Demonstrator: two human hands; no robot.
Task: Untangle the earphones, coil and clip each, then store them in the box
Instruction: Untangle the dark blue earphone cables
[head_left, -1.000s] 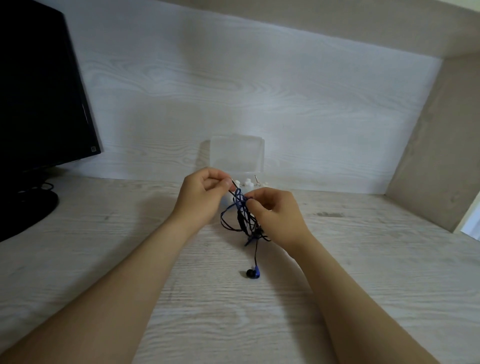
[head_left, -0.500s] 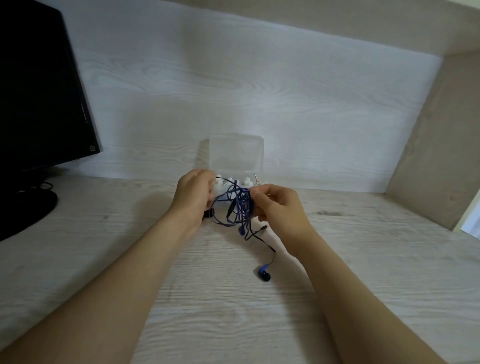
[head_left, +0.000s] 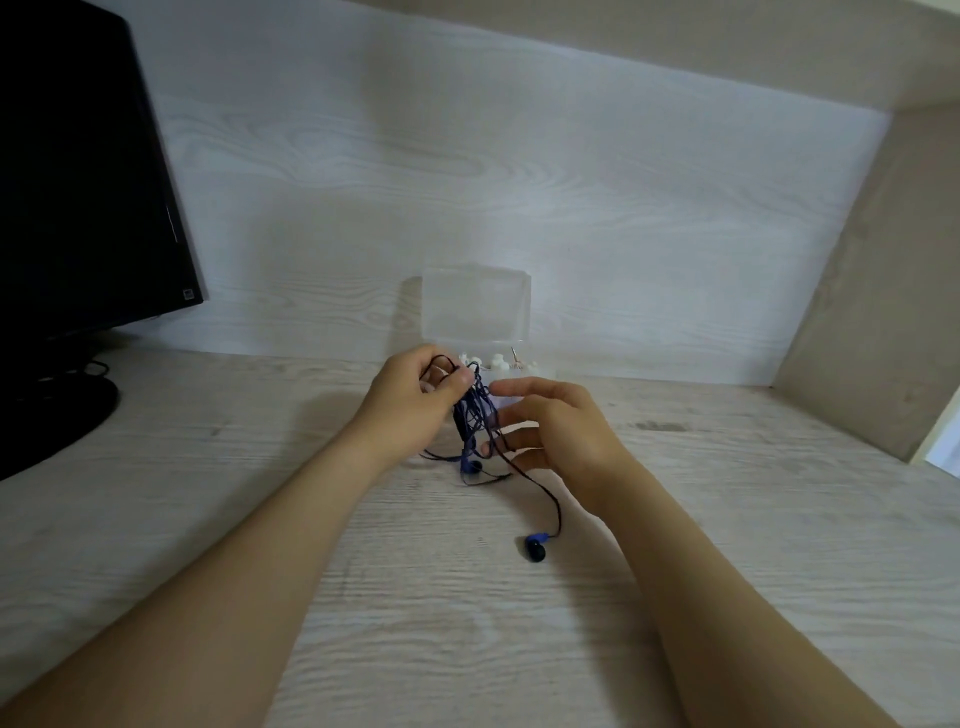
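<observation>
A tangle of blue and black earphone cable (head_left: 474, 415) hangs between my hands above the desk. My left hand (head_left: 415, 400) pinches the top of the tangle between thumb and fingers. My right hand (head_left: 550, 431) is beside it with fingers spread and straight, cable strands running across them. One blue earbud (head_left: 535, 548) lies on the desk at the end of a loose strand; another earbud (head_left: 470, 464) dangles just under the tangle. The clear plastic box (head_left: 475, 306) stands open behind my hands, its lid upright against the wall, with white pieces (head_left: 498, 361) inside.
A black monitor (head_left: 78, 182) on a round stand (head_left: 57, 410) fills the left side. The wooden desk (head_left: 467, 623) is closed in by a white back wall and a beige side panel (head_left: 878, 312) on the right.
My right hand has let go of its pinch and spread its fingers. The tangle now hangs from my left hand. The loose earbud lies a little further right on the desk.
</observation>
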